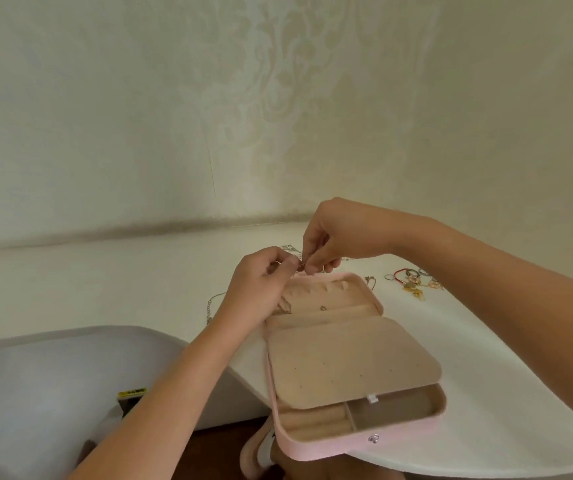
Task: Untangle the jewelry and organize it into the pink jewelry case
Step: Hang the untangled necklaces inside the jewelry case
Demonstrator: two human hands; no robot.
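Note:
The pink jewelry case lies open on the white table, its beige divider flap spread over the lower half. Above the case's far edge, my left hand and my right hand meet fingertip to fingertip and pinch a small piece of jewelry between them; it is too small to make out. A small item lies in the upper compartment. A tangle of gold, red and silver jewelry rests on the table to the right. A silver chain lies left of the case.
A patterned wall stands close behind the table. A white rounded chair back sits at the lower left, next to the table edge. More chain lies behind my hands. The case overhangs the table's front edge.

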